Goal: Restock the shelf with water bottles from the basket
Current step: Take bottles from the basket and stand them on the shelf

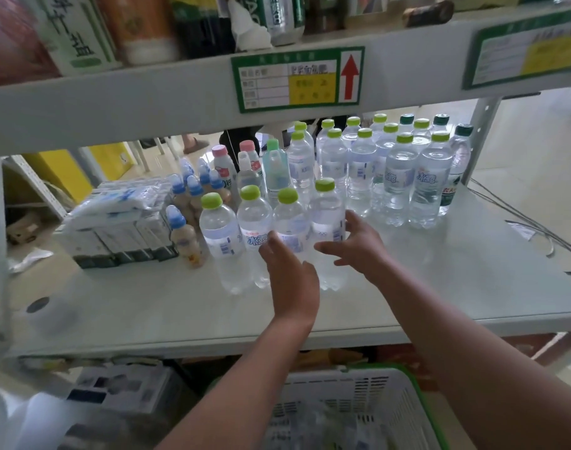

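Several clear water bottles with lime-green caps stand in a front row (242, 235) on the pale shelf (440, 280). Many more of them stand in a group (398, 177) behind and to the right. My left hand (290, 274) rests against the third bottle of the row (289, 222), fingers loosely spread. My right hand (355, 245) touches the rightmost bottle (326, 216) from its right side, fingers apart. Neither hand is closed around a bottle. Below the shelf sits the white basket with a green rim (407, 378); its contents are blurred.
Small blue-capped bottles (183, 235) and a stack of wrapped packs (121, 219) stand left of the row. A tissue roll (48, 311) lies at the shelf's front left. The upper shelf's edge with a green price label (297, 79) hangs overhead. A wire rack (544, 241) lies at far right.
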`<state>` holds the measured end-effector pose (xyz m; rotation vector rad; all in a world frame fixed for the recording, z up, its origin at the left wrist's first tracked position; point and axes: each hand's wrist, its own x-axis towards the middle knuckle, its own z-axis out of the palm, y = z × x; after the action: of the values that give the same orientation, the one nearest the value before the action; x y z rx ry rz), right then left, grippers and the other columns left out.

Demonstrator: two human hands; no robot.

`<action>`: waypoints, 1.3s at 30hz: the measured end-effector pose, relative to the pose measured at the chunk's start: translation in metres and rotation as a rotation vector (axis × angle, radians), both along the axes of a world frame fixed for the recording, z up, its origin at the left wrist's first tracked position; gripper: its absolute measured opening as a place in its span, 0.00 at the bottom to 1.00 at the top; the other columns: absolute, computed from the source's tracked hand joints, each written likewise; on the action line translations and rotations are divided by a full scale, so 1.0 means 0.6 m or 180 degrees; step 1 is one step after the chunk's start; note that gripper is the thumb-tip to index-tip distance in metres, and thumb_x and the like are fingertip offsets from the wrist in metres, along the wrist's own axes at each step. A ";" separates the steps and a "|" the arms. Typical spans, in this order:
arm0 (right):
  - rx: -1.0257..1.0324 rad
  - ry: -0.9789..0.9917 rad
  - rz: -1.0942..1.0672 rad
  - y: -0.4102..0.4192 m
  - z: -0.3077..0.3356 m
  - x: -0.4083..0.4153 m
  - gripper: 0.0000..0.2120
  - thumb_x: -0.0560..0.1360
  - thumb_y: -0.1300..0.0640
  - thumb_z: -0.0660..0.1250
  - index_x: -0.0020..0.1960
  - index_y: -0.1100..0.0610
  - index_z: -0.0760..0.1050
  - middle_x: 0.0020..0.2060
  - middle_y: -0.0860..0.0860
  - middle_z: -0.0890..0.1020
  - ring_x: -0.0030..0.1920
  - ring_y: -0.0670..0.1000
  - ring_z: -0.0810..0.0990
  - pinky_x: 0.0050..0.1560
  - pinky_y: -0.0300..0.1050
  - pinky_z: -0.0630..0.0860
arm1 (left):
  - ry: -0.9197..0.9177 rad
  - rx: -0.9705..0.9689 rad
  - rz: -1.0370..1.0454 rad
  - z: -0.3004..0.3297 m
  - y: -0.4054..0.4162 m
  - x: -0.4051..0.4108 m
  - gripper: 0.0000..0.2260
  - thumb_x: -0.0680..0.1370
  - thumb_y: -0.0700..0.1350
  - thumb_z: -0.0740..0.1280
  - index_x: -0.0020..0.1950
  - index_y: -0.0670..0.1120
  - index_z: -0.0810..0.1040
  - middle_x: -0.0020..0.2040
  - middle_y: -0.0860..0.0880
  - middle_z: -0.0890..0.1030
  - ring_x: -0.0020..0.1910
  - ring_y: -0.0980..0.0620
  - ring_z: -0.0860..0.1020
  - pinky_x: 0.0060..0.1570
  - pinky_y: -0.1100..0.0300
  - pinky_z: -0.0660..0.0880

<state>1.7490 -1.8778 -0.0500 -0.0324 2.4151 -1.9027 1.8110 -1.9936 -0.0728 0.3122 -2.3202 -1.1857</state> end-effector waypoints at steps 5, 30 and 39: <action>0.0033 0.0031 0.0023 0.004 0.004 -0.005 0.30 0.62 0.60 0.80 0.61 0.51 0.72 0.53 0.51 0.80 0.49 0.55 0.82 0.42 0.57 0.83 | -0.0129 0.0081 -0.0160 0.002 0.005 0.001 0.33 0.72 0.31 0.63 0.73 0.44 0.53 0.69 0.47 0.57 0.67 0.47 0.65 0.58 0.58 0.71; 0.0478 -0.0338 -0.0003 -0.009 -0.025 0.035 0.24 0.70 0.45 0.71 0.62 0.51 0.68 0.54 0.53 0.79 0.40 0.55 0.83 0.46 0.53 0.83 | -0.0856 -0.0392 -0.1017 -0.023 -0.053 0.040 0.38 0.75 0.38 0.62 0.78 0.53 0.44 0.76 0.45 0.62 0.70 0.44 0.67 0.62 0.55 0.69; -0.0026 -0.0422 -0.1010 0.032 -0.127 0.239 0.06 0.75 0.55 0.60 0.44 0.57 0.72 0.39 0.55 0.78 0.37 0.55 0.78 0.35 0.49 0.76 | 0.0175 -0.1438 -0.1761 -0.109 -0.114 0.153 0.20 0.70 0.26 0.60 0.54 0.44 0.80 0.47 0.49 0.80 0.45 0.53 0.77 0.46 0.55 0.78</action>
<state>1.8923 -1.8585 -0.1262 0.4885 2.4407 -1.9594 1.9027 -2.0621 -0.1382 -0.5456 -2.6182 -0.8313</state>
